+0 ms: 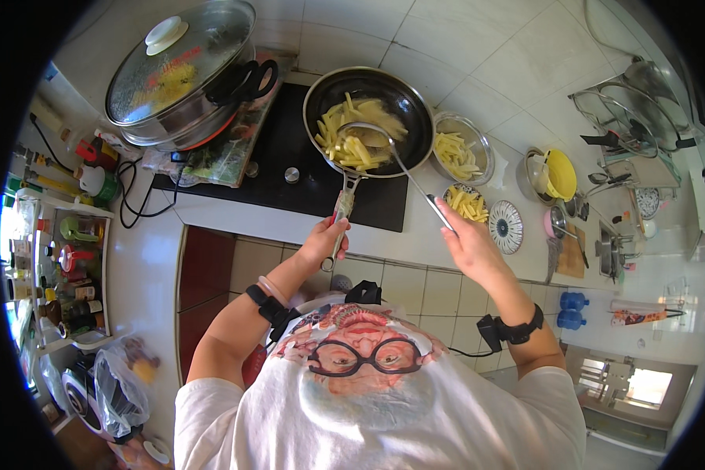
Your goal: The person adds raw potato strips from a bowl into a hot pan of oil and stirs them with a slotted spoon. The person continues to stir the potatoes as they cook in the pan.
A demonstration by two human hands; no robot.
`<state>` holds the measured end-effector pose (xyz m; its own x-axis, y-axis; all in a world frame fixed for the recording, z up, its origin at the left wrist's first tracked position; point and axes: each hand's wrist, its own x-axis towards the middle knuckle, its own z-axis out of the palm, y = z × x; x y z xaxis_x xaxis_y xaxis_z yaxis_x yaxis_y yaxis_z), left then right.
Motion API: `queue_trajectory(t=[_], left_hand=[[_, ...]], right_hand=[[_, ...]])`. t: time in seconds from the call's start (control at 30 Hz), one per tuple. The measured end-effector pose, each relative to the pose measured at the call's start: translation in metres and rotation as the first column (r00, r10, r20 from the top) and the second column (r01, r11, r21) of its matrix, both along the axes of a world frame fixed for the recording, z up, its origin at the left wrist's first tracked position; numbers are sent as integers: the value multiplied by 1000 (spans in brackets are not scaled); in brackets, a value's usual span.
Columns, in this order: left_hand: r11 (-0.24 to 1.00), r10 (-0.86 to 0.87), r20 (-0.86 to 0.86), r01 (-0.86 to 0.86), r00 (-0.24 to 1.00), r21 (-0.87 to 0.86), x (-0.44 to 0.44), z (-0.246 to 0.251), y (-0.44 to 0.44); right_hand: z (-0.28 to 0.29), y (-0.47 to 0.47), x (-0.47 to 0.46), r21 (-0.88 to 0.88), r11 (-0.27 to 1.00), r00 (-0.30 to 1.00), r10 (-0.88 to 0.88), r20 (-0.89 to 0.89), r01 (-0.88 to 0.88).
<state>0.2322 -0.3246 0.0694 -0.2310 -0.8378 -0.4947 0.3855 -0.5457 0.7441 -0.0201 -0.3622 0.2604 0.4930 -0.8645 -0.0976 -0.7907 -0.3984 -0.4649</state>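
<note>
My left hand grips the handle of a dark frying pan on the black cooktop. In my right hand is the handle of a metal ladle, whose bowl rests among pale yellow potato strips in the pan. Some liquid or foam shows beside the strips. Right of the pan, a metal bowl holds more pale strips. Below it, a patterned bowl of yellow strips stands beside a patterned plate.
A large lidded steamer stands left of the pan, with a black cable near it. Further right are a yellow basin, a cutting board and a sink. Bottles fill a shelf at left.
</note>
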Motion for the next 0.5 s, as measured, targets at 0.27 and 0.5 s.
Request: queue_trajectory(t=[0.27,0.5], left_hand=[[1000,-6,15,6,1000,-1,0,3,0],[1000,2,27,-2,1000,15,0,7,0]], right_hand=[[-3,-9,10,118,993,997,23,-73,-14],[-51,-49,35,-122,991,981,33,-191,-57]])
